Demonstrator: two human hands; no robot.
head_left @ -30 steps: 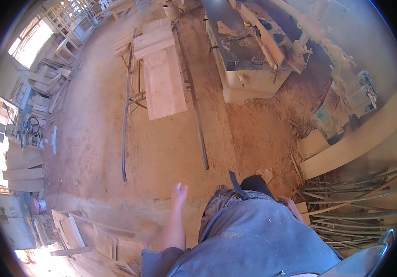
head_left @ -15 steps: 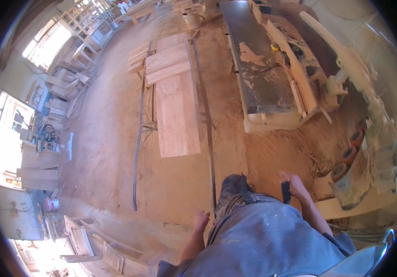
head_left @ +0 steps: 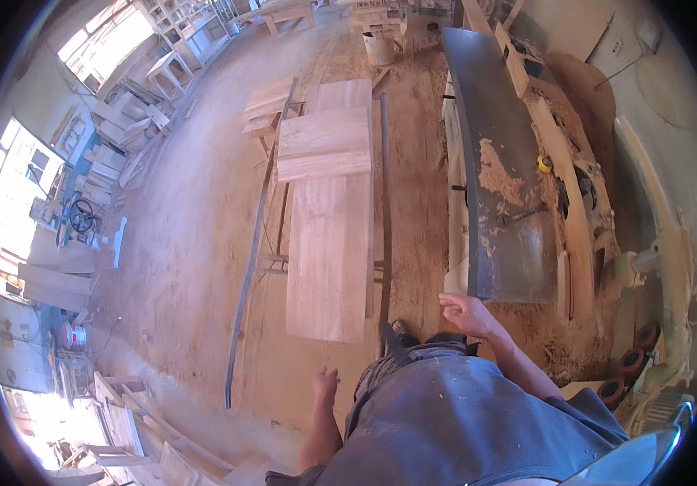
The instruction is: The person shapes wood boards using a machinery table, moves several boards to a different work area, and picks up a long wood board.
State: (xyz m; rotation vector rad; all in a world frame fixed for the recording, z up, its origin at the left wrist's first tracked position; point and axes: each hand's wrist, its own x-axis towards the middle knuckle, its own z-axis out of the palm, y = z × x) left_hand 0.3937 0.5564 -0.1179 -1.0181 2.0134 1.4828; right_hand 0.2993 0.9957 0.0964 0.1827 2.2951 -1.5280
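My left hand [head_left: 327,385] hangs low in front of me, left of my dark apron [head_left: 462,405], its fingers loosely bent and apart, holding nothing. My right hand [head_left: 468,314] is raised at the near end of a long dark-topped machine table [head_left: 515,267]. Its fingers are half curled with nothing visible in them; whether they touch the table edge I cannot tell. Nearest ahead of my left hand is a long pale wooden panel [head_left: 328,259], lying lengthwise on a stand. A shorter board [head_left: 324,142] lies across it farther up.
Long metal bars [head_left: 247,300] flank the panel. Sawdust [head_left: 498,174] lies on the machine table. A yellow object [head_left: 544,164] sits by its wooden fence. A white bucket [head_left: 379,50] stands far ahead. Offcuts [head_left: 126,121] lean along the left wall, with wooden frames [head_left: 134,429] at lower left.
I have moved forward, so the panel and machine table appear nearer. My right hand has risen and swung inward, away from the black strap beside it. My left hand has shifted slightly left.
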